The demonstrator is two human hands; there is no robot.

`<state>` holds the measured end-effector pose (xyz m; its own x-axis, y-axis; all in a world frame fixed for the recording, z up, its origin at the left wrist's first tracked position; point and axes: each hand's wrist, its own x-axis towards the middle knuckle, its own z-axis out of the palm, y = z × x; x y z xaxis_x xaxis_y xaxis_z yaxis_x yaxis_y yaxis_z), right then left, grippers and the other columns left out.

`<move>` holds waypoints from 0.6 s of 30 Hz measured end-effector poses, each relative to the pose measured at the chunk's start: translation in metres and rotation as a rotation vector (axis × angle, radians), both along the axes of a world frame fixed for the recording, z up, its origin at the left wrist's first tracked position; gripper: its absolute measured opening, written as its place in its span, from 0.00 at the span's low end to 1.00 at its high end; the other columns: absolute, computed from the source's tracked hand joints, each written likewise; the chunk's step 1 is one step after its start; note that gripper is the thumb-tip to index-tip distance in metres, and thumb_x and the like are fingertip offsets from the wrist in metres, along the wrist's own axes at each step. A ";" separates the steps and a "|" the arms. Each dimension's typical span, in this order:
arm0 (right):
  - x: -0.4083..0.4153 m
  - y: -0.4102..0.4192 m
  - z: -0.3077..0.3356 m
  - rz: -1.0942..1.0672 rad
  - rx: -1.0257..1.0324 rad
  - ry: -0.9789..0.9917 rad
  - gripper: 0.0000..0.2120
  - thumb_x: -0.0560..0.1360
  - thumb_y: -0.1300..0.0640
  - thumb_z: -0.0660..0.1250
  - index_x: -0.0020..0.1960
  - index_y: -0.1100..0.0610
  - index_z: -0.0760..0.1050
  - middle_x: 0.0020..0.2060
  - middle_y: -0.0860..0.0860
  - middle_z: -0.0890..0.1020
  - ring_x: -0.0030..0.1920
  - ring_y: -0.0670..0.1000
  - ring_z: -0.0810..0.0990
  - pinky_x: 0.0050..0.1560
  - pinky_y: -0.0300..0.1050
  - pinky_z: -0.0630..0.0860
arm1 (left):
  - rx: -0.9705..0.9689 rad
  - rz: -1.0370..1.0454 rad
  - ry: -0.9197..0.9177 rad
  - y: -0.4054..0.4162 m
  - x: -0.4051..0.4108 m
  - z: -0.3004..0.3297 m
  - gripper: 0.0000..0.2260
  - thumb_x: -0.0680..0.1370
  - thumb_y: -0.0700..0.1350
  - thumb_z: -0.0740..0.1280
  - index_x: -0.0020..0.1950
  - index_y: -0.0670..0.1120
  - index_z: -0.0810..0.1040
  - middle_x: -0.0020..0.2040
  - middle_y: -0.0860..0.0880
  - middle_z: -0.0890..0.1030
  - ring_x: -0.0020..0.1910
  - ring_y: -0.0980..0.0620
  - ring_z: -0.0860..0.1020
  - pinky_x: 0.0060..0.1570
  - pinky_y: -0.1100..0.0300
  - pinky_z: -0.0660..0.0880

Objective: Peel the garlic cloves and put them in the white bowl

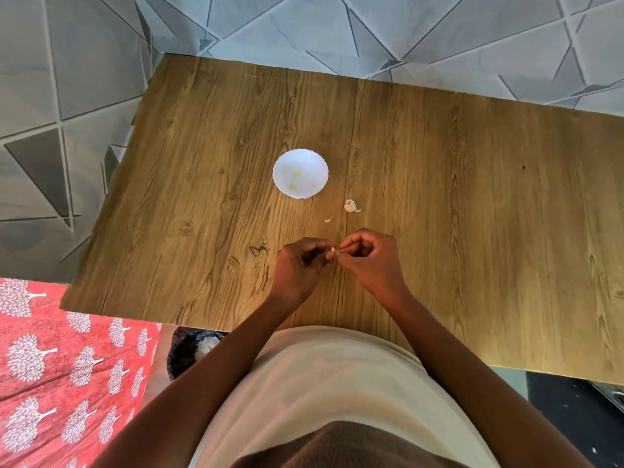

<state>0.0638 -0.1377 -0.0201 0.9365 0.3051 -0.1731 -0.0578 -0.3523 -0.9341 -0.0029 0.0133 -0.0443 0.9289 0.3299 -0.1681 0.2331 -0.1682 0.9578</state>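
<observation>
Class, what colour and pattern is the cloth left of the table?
Red cloth with white tree prints, seen in the head view.

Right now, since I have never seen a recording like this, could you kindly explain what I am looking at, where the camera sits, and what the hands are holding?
There is no machine here: a person works with two bare hands. The single picture comes from a camera worn on the head, looking forward and down, so you see the person's own arms and light shirt.

The left hand and right hand meet above a brown wood-grain table, pinching one small pale garlic clove between their fingertips, apparently peeling it.

Farther off stands a small round white bowl with a scalloped rim, holding a few yellowish peeled cloves. Beside it lie a remaining white piece of garlic and a small scrap of skin.

A dark bin stands below the table's edge.
</observation>
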 end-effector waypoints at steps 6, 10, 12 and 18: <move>0.001 0.002 -0.003 0.011 -0.035 -0.039 0.08 0.68 0.63 0.80 0.44 0.58 0.83 0.32 0.49 0.83 0.33 0.49 0.82 0.38 0.46 0.80 | 0.003 0.005 0.006 0.002 0.001 0.001 0.11 0.76 0.36 0.76 0.57 0.44 0.83 0.45 0.50 0.86 0.46 0.53 0.85 0.50 0.57 0.83; 0.000 0.001 -0.007 0.030 -0.078 -0.059 0.07 0.71 0.65 0.77 0.46 0.57 0.84 0.34 0.48 0.84 0.36 0.46 0.83 0.40 0.43 0.80 | 0.151 -0.038 -0.036 0.001 -0.001 0.000 0.08 0.76 0.34 0.75 0.54 0.43 0.86 0.46 0.51 0.86 0.45 0.56 0.84 0.48 0.61 0.81; 0.001 0.000 -0.008 0.049 -0.097 -0.077 0.06 0.72 0.64 0.76 0.48 0.56 0.85 0.37 0.46 0.85 0.38 0.45 0.83 0.42 0.43 0.80 | 0.161 -0.028 -0.047 0.002 -0.001 -0.001 0.09 0.76 0.34 0.75 0.54 0.43 0.86 0.47 0.51 0.86 0.46 0.54 0.85 0.49 0.59 0.82; 0.000 -0.003 -0.008 0.066 0.007 0.009 0.08 0.74 0.61 0.77 0.52 0.51 0.86 0.44 0.46 0.88 0.47 0.49 0.87 0.53 0.59 0.83 | 0.192 0.000 -0.074 0.002 -0.002 0.000 0.08 0.76 0.38 0.77 0.54 0.43 0.86 0.46 0.52 0.87 0.46 0.55 0.85 0.48 0.60 0.83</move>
<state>0.0640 -0.1409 -0.0284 0.9128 0.3671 -0.1791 -0.0431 -0.3496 -0.9359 -0.0047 0.0149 -0.0448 0.9364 0.3493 -0.0338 0.1635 -0.3490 0.9227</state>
